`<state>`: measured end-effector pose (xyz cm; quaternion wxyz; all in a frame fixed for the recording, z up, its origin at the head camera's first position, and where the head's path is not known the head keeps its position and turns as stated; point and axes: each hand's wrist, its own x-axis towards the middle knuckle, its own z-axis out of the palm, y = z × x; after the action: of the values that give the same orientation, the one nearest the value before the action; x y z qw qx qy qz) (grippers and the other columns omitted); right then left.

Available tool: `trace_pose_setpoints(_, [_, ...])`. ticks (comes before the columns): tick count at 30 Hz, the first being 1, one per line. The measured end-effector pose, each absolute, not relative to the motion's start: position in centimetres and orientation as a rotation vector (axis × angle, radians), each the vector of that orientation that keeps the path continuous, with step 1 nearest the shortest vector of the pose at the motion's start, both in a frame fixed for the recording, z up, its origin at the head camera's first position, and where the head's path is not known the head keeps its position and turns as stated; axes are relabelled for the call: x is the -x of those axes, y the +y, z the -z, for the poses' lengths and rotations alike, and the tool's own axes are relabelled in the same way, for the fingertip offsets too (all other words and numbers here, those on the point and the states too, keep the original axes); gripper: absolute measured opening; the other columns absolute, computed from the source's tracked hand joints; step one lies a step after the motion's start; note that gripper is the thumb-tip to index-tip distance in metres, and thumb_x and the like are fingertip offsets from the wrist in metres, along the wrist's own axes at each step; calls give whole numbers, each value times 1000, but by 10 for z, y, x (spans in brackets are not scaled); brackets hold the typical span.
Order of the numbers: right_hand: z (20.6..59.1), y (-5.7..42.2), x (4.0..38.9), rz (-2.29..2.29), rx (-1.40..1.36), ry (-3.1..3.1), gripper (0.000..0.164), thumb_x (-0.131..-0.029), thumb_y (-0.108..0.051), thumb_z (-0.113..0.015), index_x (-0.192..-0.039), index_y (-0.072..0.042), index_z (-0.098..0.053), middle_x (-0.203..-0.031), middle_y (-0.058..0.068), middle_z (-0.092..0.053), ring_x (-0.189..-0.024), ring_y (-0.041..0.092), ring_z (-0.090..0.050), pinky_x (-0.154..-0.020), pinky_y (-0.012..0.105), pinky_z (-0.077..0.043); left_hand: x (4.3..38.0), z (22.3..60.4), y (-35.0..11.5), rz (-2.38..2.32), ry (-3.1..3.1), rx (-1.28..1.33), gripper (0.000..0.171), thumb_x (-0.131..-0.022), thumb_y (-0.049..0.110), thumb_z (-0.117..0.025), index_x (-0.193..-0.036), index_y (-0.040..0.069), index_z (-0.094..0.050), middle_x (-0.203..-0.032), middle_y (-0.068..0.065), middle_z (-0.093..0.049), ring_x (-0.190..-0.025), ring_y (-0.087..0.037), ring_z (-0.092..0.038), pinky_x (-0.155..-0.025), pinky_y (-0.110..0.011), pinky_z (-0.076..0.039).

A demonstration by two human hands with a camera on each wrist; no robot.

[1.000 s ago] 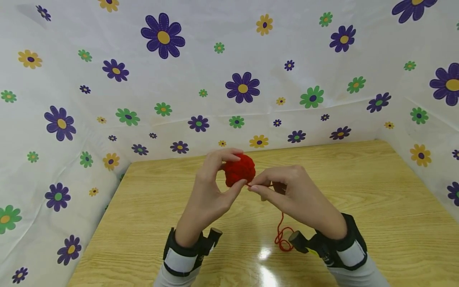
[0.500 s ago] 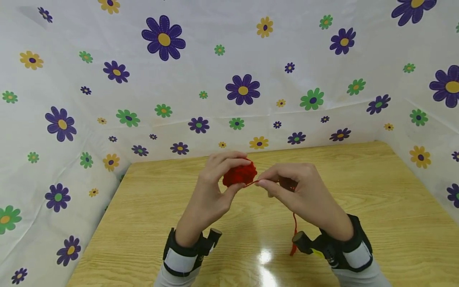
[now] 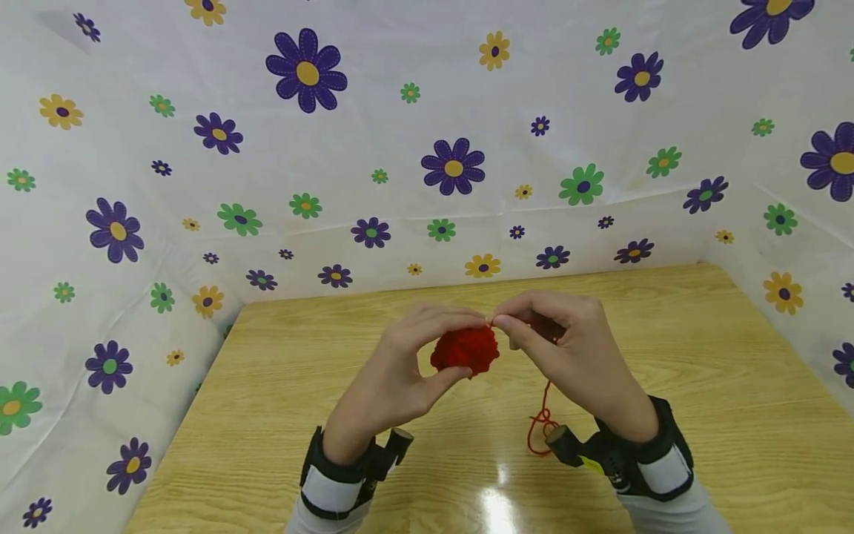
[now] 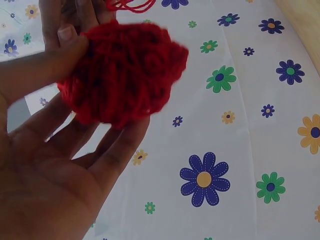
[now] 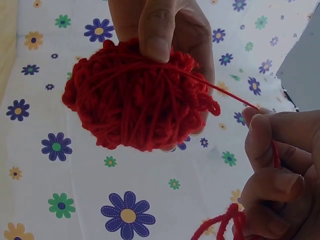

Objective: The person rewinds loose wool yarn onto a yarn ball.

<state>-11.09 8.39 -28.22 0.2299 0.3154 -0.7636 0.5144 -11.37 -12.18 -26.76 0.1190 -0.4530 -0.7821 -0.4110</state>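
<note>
A red ball of yarn [image 3: 467, 350] is held above the table between the thumb and fingers of my left hand [image 3: 407, 374]. In the right wrist view the yarn ball [image 5: 135, 100] shows many wound strands and a small loop sticking out on its right. From the ball a taut strand [image 5: 227, 93] runs to my right hand [image 3: 567, 341], which pinches it between thumb and index finger. The strand passes on through the right palm, and a loose tail of yarn [image 3: 542, 434] hangs below that hand in loops. The left wrist view shows the thumb and fingers around the ball [image 4: 125, 75].
A wooden table [image 3: 300, 415] lies beneath both hands. White cloth with printed flowers [image 3: 360, 148] stands at the back and both sides. Each wrist wears a black strap with a small camera [image 3: 399, 443] on it.
My left hand has turned the ball and brought it slightly right and down. My right hand has drawn the strand rightward, then up to the ball's upper right. The loose tail has swung.
</note>
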Motion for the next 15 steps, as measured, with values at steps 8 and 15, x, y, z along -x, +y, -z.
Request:
trace_pose_setpoints(8, [290, 85, 117, -1302, -824, -2126, 7, -81, -18, -63, -87, -20, -65, -67, -11, -55, -45, 7, -36, -38, 19, -29, 105, 263, -125, 1387, -2284, 1494, 46, -69, -5, -69, -111, 0, -54, -107, -7, -58, -95, -15, -52, -76, -29, -48])
trace_pose_setpoints(15, [291, 84, 120, -1253, -809, -2141, 6, -80, -20, -64, -87, -20, -65, -64, -12, -52, -44, 7, -33, -37, 21, -26, 102, 259, -126, 1469, -2224, 1503, 46, -67, -9, -67, -109, -1, -51, -107, -10, -56, -97, -17, -53, -80, -31, -48])
